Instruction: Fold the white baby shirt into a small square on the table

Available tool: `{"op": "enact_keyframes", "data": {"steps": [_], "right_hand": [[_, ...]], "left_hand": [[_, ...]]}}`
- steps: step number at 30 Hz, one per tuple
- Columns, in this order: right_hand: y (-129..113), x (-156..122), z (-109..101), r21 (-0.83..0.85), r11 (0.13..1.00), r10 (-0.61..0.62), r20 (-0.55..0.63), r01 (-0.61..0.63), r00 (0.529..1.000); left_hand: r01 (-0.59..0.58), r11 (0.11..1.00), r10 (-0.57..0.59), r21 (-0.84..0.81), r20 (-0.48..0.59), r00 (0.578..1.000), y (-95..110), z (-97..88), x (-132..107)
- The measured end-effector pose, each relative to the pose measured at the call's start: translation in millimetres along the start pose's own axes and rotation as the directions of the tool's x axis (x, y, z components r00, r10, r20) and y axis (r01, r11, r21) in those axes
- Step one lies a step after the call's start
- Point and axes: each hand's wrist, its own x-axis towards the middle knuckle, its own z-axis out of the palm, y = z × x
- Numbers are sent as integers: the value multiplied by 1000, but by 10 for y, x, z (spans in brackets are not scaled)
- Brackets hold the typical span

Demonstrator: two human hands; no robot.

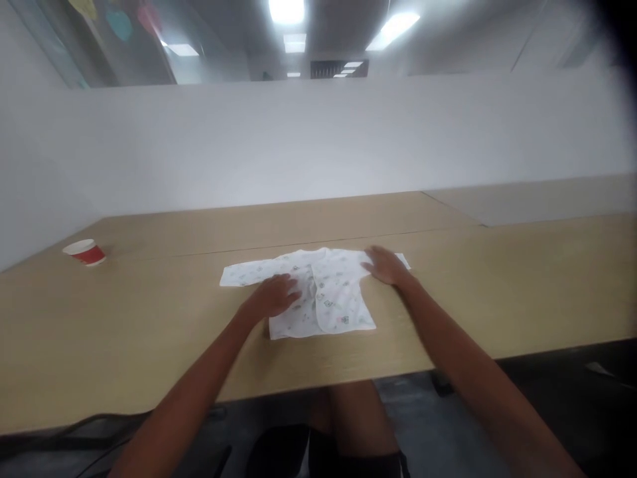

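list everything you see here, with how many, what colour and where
Small shirt: one, white with small prints, spread on the tabletop between the arms
Paper cup: one, red and white, far left of the tabletop
Tabletop: one surface with seams, light wood, greyer at far right
Wall: white, behind the tabletop
Ceiling lights: several, white, top
Hanging shapes: three, yellow, teal and pink, top left, blurred
Cable: at least one, dark, below the tabletop's near edge, left
Left hand: one, bare, on the shirt's front
Right hand: one, bare, on the sleeve at picture right
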Motion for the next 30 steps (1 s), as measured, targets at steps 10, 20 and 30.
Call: {"op": "enact_keyframes", "data": {"steps": [10,20,30], "right_hand": [[-1632,-18,-315,224,972,-80,0,78,997],[-1794,-79,-339,214,977,-43,215,-4,976],[-1718,-99,-264,474,876,-199,176,95,964]], "left_hand": [[-89,950,57,-300,-115,992,179,117,406],[-138,957,84,-254,-214,973,181,263,413],[-153,912,116,-380,-118,986,142,192,357]]}}
